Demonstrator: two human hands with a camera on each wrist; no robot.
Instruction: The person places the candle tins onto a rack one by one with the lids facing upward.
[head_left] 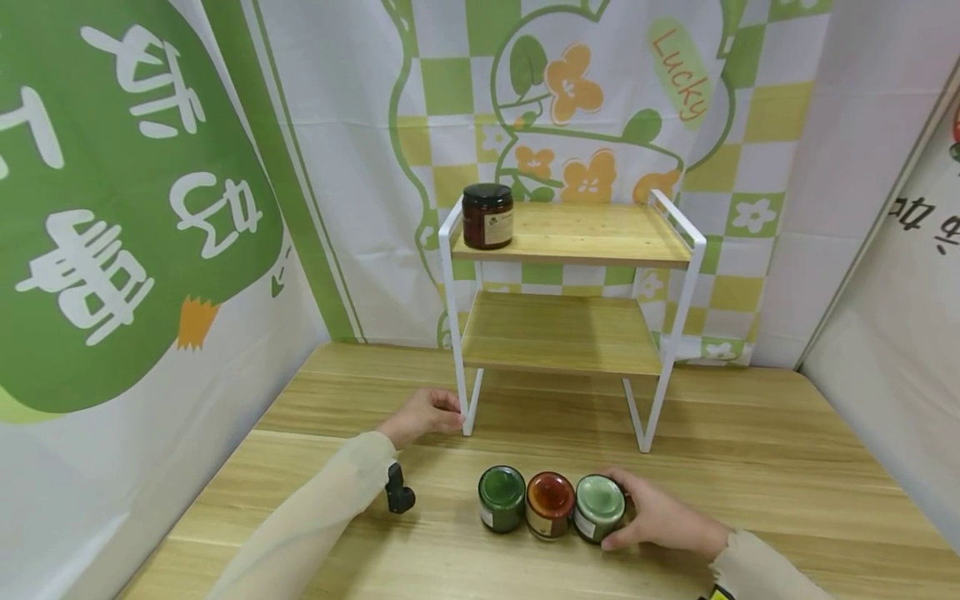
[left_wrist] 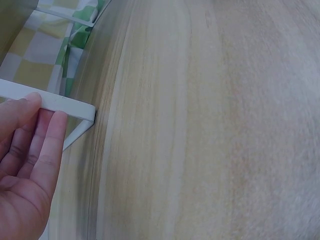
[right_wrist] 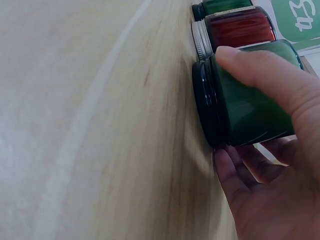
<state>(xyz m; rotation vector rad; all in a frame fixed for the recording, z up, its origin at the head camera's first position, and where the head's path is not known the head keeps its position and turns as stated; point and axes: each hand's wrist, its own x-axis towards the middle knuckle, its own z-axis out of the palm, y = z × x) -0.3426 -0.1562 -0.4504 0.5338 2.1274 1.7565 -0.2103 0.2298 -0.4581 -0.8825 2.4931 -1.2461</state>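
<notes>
Three glass jars stand upside down in a row on the table, lids to the tabletop: a dark green jar (head_left: 502, 498), an amber-red jar (head_left: 551, 503) and a light green jar (head_left: 600, 506). My right hand (head_left: 660, 514) grips the light green jar, thumb on the near side and fingers round the far side. In the right wrist view, its black lid (right_wrist: 206, 105) faces the wood. My left hand (head_left: 425, 415) pinches the white front-left leg (left_wrist: 70, 106) of the shelf rack near its foot, thumb and fingertips touching the metal.
A two-tier rack with wooden shelves (head_left: 558, 333) stands behind the jars. On its top shelf, at the left end, sits a dark brown jar (head_left: 487, 218) with a black lid. Printed cloth (head_left: 360, 167) hangs around the wooden table (head_left: 750, 450) at the back and sides.
</notes>
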